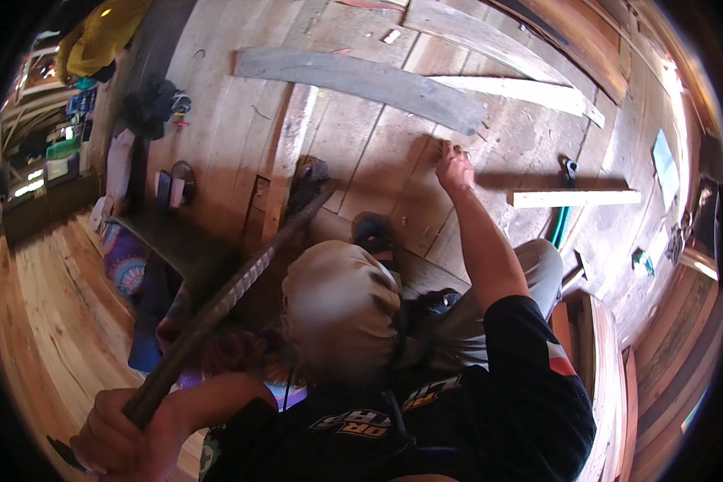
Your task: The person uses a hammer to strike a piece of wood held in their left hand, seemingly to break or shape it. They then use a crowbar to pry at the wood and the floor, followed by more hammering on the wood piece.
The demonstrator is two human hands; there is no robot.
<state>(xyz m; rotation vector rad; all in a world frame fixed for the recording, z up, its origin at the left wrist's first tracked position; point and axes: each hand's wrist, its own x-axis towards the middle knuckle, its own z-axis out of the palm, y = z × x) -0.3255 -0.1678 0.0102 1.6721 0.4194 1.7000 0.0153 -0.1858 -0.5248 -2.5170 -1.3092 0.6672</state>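
Note:
My left hand (124,438), at the lower left, is wrapped round a long dark bar (237,281) with ribs along its middle. The bar slants up and right, and its far end comes close to a dark object (309,178) on the wooden floor. My right hand (455,167) reaches forward and down to the floorboards, just short of the right end of a grey curved plank (361,87). Its fingers are bent together; whatever they pinch is too small to make out.
Pale boards (522,95) lie beyond the plank. On the right, a light wooden strip (574,198) crosses a green-handled tool (562,221), with a hammer (578,269) nearer. Stacked planks (602,386) stand at lower right. A round object and block (169,189) sit left.

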